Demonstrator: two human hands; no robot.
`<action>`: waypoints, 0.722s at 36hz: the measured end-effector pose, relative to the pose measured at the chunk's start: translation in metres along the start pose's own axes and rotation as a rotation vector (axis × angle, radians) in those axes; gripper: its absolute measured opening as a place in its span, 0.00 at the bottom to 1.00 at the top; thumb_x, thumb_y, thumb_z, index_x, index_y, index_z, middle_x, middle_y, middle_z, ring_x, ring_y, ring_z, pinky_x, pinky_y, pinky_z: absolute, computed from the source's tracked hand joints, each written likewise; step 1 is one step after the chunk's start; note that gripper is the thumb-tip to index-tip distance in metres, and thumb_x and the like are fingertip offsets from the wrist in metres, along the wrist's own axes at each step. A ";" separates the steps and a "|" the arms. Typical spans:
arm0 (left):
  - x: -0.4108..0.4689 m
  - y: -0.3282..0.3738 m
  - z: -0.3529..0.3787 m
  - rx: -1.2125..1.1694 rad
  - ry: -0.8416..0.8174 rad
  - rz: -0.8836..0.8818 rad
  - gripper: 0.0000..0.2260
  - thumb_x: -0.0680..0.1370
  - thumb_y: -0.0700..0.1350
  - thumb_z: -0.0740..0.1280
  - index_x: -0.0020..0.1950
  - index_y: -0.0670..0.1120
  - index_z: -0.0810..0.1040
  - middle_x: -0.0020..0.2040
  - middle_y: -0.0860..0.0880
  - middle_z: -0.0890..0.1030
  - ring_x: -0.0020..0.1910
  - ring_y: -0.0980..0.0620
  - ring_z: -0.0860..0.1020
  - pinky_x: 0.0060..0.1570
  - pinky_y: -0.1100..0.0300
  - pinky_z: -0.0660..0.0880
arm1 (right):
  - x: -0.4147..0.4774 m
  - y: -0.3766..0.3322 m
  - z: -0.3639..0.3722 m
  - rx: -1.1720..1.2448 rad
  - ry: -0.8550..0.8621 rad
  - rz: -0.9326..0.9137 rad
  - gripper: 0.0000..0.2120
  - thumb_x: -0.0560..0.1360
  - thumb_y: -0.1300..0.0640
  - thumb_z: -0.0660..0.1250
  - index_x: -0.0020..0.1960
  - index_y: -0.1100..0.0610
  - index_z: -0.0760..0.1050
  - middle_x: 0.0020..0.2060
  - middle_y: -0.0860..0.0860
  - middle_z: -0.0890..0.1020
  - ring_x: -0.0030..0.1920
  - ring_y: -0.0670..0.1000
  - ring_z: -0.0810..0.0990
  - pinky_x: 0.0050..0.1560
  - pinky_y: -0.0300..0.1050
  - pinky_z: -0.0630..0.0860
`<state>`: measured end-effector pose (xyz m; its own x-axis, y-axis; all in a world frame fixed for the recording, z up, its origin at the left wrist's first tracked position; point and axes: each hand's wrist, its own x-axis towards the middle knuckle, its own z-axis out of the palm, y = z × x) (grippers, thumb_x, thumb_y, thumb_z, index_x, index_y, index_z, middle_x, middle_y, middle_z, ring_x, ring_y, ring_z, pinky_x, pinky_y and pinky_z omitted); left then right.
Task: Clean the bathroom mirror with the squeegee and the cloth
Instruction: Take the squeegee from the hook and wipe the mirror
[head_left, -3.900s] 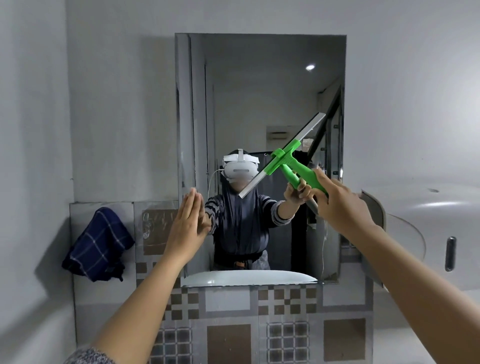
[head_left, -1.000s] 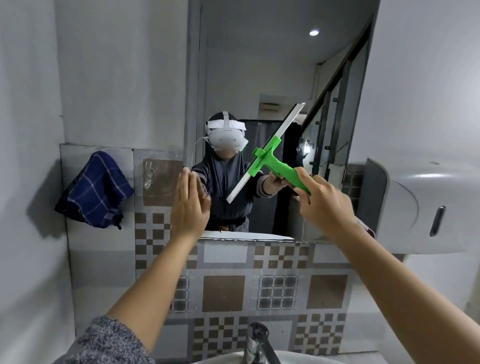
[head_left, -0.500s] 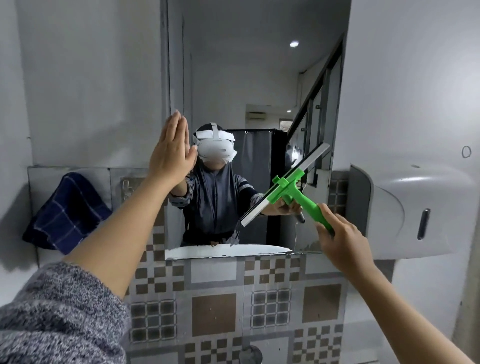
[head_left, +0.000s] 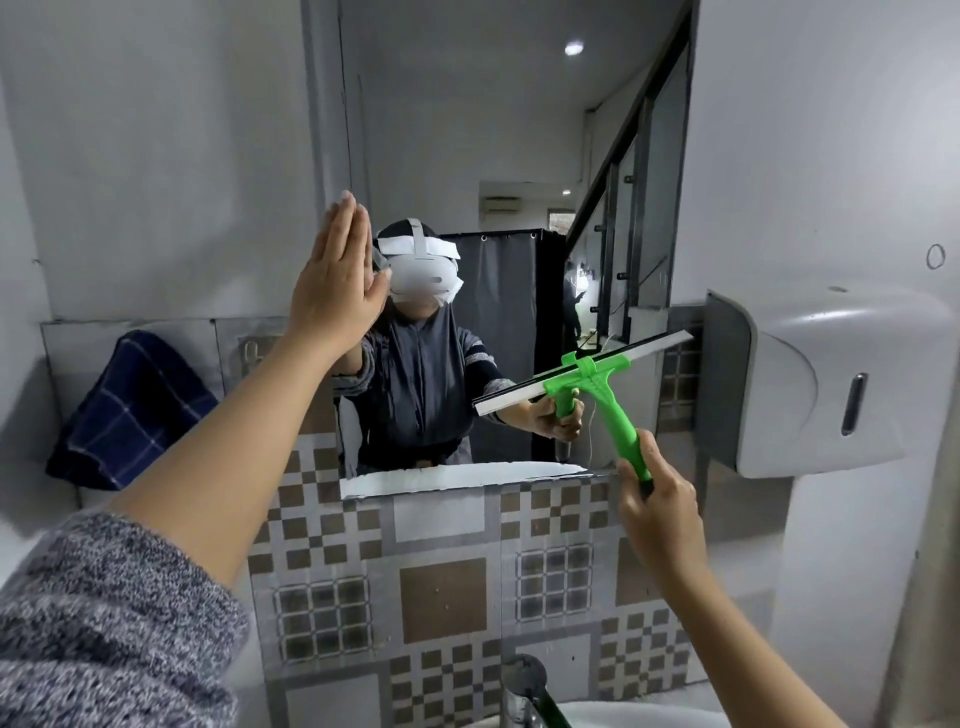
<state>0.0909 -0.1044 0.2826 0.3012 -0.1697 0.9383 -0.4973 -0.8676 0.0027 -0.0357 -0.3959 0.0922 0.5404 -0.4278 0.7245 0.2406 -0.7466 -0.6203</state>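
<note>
1. Gripping the bright green plastic squeegee (head_left: 597, 382) by the lower end of its handle, the right hand (head_left: 657, 499) has its fingers clenched around it, the blade tilted and lying against the lower right part of the rectangular wall mirror (head_left: 509, 130).
2. The left hand (head_left: 332, 291) is flat and released, fingers straight and together, pressed to the mirror's left edge and holding nothing.
3. The dark blue checked cloth (head_left: 130, 410) hangs on the tiled wall, well apart from both hands.
4. Judged from this, the squeegee pass is near the bottom edge; the cloth wipe looks not yet begun.
</note>
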 end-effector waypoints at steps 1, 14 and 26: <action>0.000 0.000 0.000 -0.001 -0.001 -0.001 0.30 0.79 0.47 0.60 0.75 0.39 0.50 0.77 0.44 0.49 0.75 0.46 0.48 0.71 0.51 0.57 | -0.001 -0.001 0.001 0.010 -0.003 0.012 0.23 0.78 0.57 0.62 0.72 0.55 0.63 0.44 0.59 0.80 0.30 0.51 0.71 0.25 0.41 0.65; -0.010 -0.052 -0.020 0.009 -0.046 0.031 0.30 0.79 0.45 0.61 0.75 0.40 0.48 0.77 0.44 0.47 0.75 0.46 0.47 0.72 0.54 0.52 | -0.051 -0.068 0.081 0.374 0.021 0.300 0.13 0.79 0.58 0.57 0.64 0.57 0.67 0.31 0.53 0.72 0.26 0.47 0.66 0.23 0.38 0.65; -0.016 -0.027 -0.007 0.019 -0.066 0.164 0.26 0.79 0.44 0.62 0.74 0.39 0.57 0.76 0.46 0.54 0.74 0.48 0.56 0.66 0.49 0.66 | -0.064 -0.082 0.085 0.489 0.209 0.410 0.18 0.80 0.57 0.56 0.68 0.62 0.64 0.28 0.51 0.69 0.26 0.47 0.66 0.23 0.39 0.65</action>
<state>0.0944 -0.0749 0.2698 0.2702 -0.3391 0.9011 -0.5288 -0.8344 -0.1555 -0.0217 -0.2641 0.0716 0.5103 -0.7538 0.4140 0.4137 -0.2069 -0.8866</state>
